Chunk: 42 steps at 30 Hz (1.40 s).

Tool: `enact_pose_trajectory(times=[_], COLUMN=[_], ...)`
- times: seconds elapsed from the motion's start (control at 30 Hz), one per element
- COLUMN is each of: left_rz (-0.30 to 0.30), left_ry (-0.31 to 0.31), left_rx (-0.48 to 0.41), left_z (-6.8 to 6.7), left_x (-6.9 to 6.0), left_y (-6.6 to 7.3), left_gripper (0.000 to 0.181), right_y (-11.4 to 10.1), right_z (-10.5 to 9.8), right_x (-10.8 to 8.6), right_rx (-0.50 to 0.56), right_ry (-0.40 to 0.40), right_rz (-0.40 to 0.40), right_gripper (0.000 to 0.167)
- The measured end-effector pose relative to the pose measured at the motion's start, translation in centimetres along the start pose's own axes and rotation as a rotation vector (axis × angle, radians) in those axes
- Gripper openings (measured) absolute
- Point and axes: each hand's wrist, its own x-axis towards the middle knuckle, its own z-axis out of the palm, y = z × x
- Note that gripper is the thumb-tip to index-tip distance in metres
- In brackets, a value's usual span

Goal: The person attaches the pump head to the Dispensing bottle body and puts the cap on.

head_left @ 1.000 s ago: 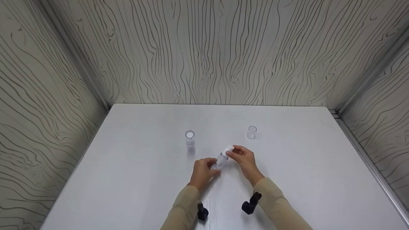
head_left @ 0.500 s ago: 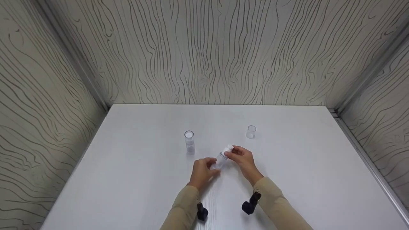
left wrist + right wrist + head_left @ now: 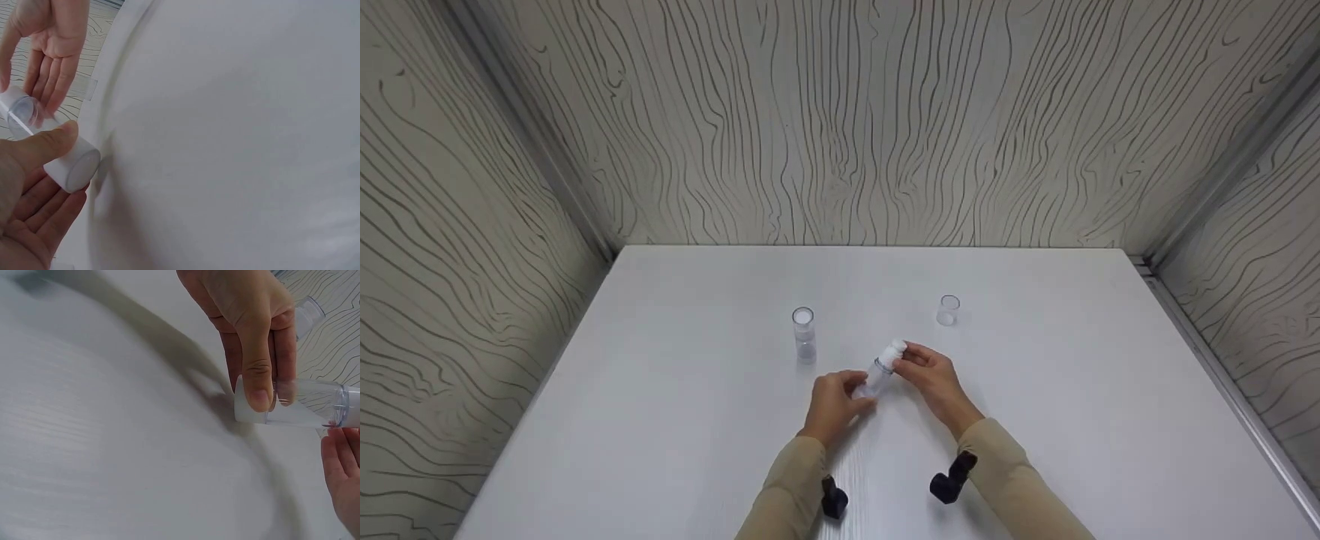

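A small clear bottle with a white top is held tilted above the table, its top toward the upper right. My left hand grips the bottle's lower part; the left wrist view shows the thumb across the clear wall, near the white base. My right hand pinches the white top, with the thumb in front and fingers behind. In the right wrist view, the bottle lies sideways between both hands, the white top partly cut off at the right edge.
A second clear bottle with white inside stands upright, left of and behind the held one. At the back right stands a small clear cap. The white table ends at a wood-patterned wall.
My right fingers have shifted slightly around the white top, and more of the top shows now. The left hand has barely moved. The standing bottle and clear cap are where they were.
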Motion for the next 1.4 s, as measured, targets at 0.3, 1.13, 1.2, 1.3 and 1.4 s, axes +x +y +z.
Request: enact_pose_trajectory(times=[0.3,1.13,1.2,1.3,1.4], left_rz=[0.036,0.002,0.0,0.002,-0.01], left_ry=[0.022,0.008,0.012,0.015,0.012], left_rx=[0.017,-0.008,-0.008,-0.008,-0.004], left_z=[0.02,-0.11,-0.07,0.03,0.08], left_x=[0.0,0.17,0.15,0.12,0.06], left_y=[-0.24,0.14,0.11,0.01,-0.02], left_gripper=[0.037,0.036,0.035,0.035,0.036], right_y=[0.08,-0.05,-0.1,-0.07,0.01], right_z=[0.11,0.65,0.75,0.84,0.91], right_x=[0.21,0.38,0.34,0.27,0.28], right_rx=[0.07,0.054,0.045,0.011,-0.023], right_ry=[-0.052,0.064,0.079,0.102,0.13], right_rz=[-0.029,-0.023,-0.028,-0.029,-0.019], right_gripper=[0.051,0.04,0.038,0.036,0.034])
